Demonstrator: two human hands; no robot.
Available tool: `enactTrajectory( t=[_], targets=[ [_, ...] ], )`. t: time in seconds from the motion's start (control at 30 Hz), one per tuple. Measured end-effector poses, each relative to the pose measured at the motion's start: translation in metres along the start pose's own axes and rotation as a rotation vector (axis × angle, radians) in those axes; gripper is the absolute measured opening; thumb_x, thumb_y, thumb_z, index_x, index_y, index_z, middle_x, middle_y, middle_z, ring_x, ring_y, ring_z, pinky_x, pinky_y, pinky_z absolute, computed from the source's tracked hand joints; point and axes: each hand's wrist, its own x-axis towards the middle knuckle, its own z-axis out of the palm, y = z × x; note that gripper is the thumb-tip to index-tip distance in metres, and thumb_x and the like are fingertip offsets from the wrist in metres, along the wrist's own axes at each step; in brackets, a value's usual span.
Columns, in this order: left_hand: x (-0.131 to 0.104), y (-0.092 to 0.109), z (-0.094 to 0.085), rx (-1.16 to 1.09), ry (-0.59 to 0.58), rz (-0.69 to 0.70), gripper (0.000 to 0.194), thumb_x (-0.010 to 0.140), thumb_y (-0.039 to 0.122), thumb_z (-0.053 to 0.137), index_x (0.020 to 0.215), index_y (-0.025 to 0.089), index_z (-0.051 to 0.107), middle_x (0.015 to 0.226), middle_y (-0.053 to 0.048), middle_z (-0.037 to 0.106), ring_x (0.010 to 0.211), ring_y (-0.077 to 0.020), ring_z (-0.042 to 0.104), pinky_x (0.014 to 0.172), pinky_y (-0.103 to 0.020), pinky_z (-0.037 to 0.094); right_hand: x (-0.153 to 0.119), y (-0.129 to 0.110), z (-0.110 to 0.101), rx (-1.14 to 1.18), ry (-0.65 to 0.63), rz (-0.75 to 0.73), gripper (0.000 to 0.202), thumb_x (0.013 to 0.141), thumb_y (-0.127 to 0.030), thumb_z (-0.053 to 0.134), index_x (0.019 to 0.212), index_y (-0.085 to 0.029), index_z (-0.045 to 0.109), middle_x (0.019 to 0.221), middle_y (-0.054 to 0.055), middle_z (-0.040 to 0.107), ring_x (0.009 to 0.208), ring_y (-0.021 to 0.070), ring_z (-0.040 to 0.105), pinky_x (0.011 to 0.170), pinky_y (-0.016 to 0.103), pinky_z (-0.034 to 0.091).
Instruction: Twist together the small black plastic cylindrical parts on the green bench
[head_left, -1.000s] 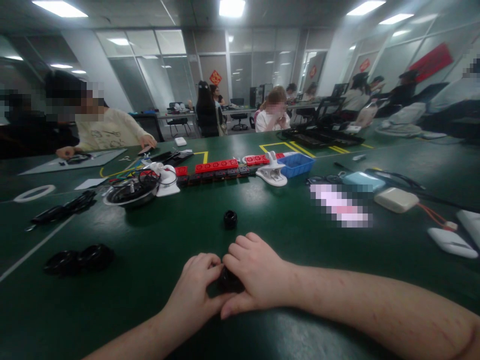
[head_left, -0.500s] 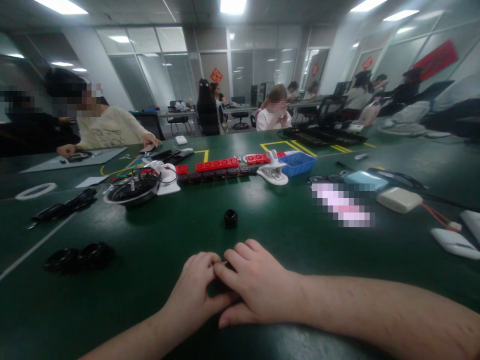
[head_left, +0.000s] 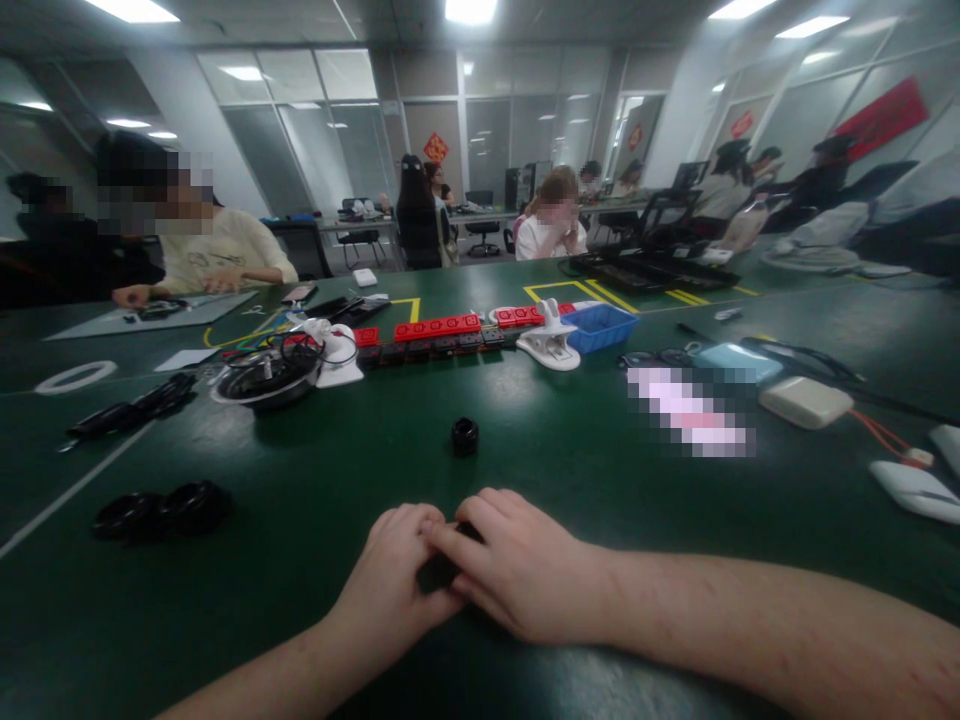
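Note:
My left hand (head_left: pixel 405 570) and my right hand (head_left: pixel 510 570) meet at the lower middle, just above the green table (head_left: pixel 315 450). Their fingers close round a small dark object (head_left: pixel 439 572), mostly hidden between them; what it is cannot be made out. Just beyond the hands stands a small black ring-shaped roll (head_left: pixel 464 437), touched by neither. Two larger black coils (head_left: pixel 161 510) lie side by side to the left of my left hand.
Farther back are a metal bowl (head_left: pixel 266 380) of dark parts, red-and-black blocks (head_left: pixel 439 327) in a row, a white clip (head_left: pixel 551 340) and a blue bin (head_left: pixel 600 326). A white case (head_left: pixel 806 402) lies right. Across the table, a person (head_left: pixel 217 245) works.
The fingers of my right hand have shifted and its thumb has drawn in toward my left hand. More of the dark object shows. The person at the left has pulled one hand back.

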Motion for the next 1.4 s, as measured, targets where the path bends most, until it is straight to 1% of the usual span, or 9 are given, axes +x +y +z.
enactTrajectory(
  t=[0.17, 0.27, 0.47, 0.73, 0.83, 0.93, 1.13, 1.3, 1.4],
  targets=[
    [0.000, 0.002, -0.002, -0.001, 0.005, 0.037, 0.019, 0.067, 0.032, 0.064, 0.081, 0.021, 0.057, 0.089, -0.002, 0.055, 0.084, -0.0217, 0.049, 0.076, -0.037, 0.040, 0.004, 0.005, -0.003, 0.058, -0.017, 0.018, 0.029, 0.082, -0.029, 0.050, 0.104, -0.011, 0.054, 0.089, 0.009, 0.050, 0.077, 0.0182, 0.043, 0.070, 0.031, 0.039],
    [-0.002, 0.003, -0.003, -0.006, 0.011, 0.046, 0.021, 0.067, 0.034, 0.065, 0.083, 0.021, 0.058, 0.090, -0.002, 0.055, 0.086, -0.0220, 0.050, 0.077, -0.038, 0.040, 0.005, 0.007, -0.004, 0.120, -0.009, 0.011, 0.028, 0.082, -0.031, 0.052, 0.101, -0.012, 0.057, 0.088, 0.008, 0.050, 0.077, 0.0167, 0.043, 0.070, 0.029, 0.039],
    [-0.002, 0.001, -0.001, -0.006, 0.036, 0.089, 0.034, 0.065, 0.037, 0.068, 0.093, 0.023, 0.058, 0.102, -0.004, 0.055, 0.096, -0.0247, 0.049, 0.084, -0.042, 0.039, 0.000, 0.002, 0.001, 0.157, 0.086, 0.035, 0.026, 0.081, -0.027, 0.054, 0.102, -0.013, 0.059, 0.090, 0.008, 0.050, 0.080, 0.0164, 0.044, 0.073, 0.029, 0.039],
    [-0.005, 0.001, -0.001, 0.006, 0.052, 0.117, 0.023, 0.072, 0.035, 0.062, 0.092, 0.022, 0.060, 0.102, -0.003, 0.056, 0.097, -0.0228, 0.049, 0.085, -0.041, 0.040, -0.004, -0.010, 0.001, 0.094, 0.111, 0.086, 0.023, 0.080, -0.021, 0.055, 0.101, -0.014, 0.059, 0.091, 0.007, 0.051, 0.083, 0.0161, 0.045, 0.075, 0.030, 0.039],
    [-0.006, 0.003, -0.002, 0.027, 0.067, 0.132, 0.026, 0.073, 0.038, 0.060, 0.093, 0.021, 0.061, 0.100, -0.003, 0.056, 0.096, -0.0226, 0.049, 0.084, -0.040, 0.040, -0.004, -0.011, 0.002, 0.138, 0.134, 0.108, 0.029, 0.080, -0.023, 0.056, 0.107, -0.015, 0.057, 0.091, 0.006, 0.053, 0.084, 0.0164, 0.046, 0.076, 0.029, 0.039],
    [-0.007, 0.003, -0.002, 0.041, 0.086, 0.142, 0.030, 0.072, 0.041, 0.062, 0.095, 0.021, 0.060, 0.101, -0.004, 0.057, 0.098, -0.0227, 0.049, 0.085, -0.040, 0.039, -0.004, -0.009, 0.004, 0.182, 0.177, 0.150, 0.040, 0.076, -0.028, 0.061, 0.112, -0.011, 0.053, 0.093, 0.008, 0.056, 0.086, 0.0173, 0.048, 0.078, 0.031, 0.040],
    [-0.008, 0.002, -0.002, 0.040, 0.110, 0.145, 0.026, 0.071, 0.041, 0.063, 0.084, 0.019, 0.062, 0.099, -0.003, 0.057, 0.094, -0.0217, 0.050, 0.083, -0.038, 0.040, -0.005, -0.006, 0.006, 0.167, 0.239, 0.157, 0.031, 0.077, -0.033, 0.060, 0.104, -0.017, 0.061, 0.098, 0.008, 0.056, 0.093, 0.0190, 0.045, 0.082, 0.034, 0.038],
    [-0.006, 0.001, 0.000, 0.030, 0.101, 0.131, 0.030, 0.066, 0.041, 0.067, 0.088, 0.020, 0.062, 0.101, -0.004, 0.057, 0.095, -0.0228, 0.049, 0.084, -0.040, 0.039, -0.008, -0.006, 0.007, 0.182, 0.227, 0.169, 0.032, 0.078, -0.032, 0.059, 0.106, -0.017, 0.059, 0.093, 0.006, 0.055, 0.089, 0.0182, 0.044, 0.078, 0.032, 0.039],
    [-0.005, 0.003, -0.002, 0.024, 0.082, 0.117, 0.030, 0.068, 0.040, 0.065, 0.089, 0.020, 0.062, 0.102, -0.004, 0.056, 0.097, -0.0232, 0.049, 0.085, -0.041, 0.039, -0.008, -0.008, 0.006, 0.172, 0.222, 0.176, 0.031, 0.078, -0.030, 0.058, 0.106, -0.015, 0.059, 0.092, 0.007, 0.056, 0.088, 0.0182, 0.045, 0.078, 0.032, 0.039]
  ],
)
